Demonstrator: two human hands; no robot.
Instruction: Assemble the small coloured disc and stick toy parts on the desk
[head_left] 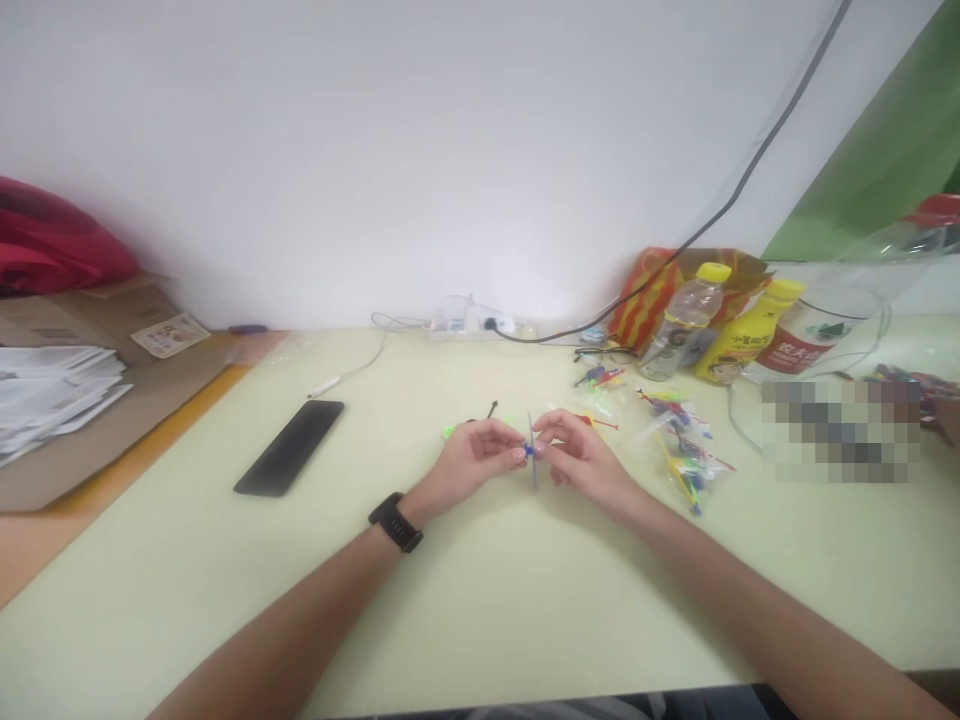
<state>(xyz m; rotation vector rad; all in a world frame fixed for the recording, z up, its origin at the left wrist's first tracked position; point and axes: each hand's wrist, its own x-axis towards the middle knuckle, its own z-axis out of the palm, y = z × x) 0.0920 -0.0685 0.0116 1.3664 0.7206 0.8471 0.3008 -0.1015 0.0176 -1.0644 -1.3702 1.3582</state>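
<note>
My left hand (474,462) and my right hand (589,468) meet over the middle of the table, fingertips pinched from both sides on a small blue plastic propeller (534,478). Its thin blade stands roughly upright between the hands, and the blue hub is partly covered by my fingers. Just behind my left hand lie a bright green piece (448,432) and a thin black piece (493,409). A red and yellow plastic piece (600,421) shows behind my right hand, partly hidden by it.
Several small bags of coloured plastic parts (679,470) lie to the right. Behind them stand a clear bottle (681,320), a yellow bottle (750,335) and a large jug (802,335). A black phone (289,448) lies left; a power strip (472,325) sits against the wall.
</note>
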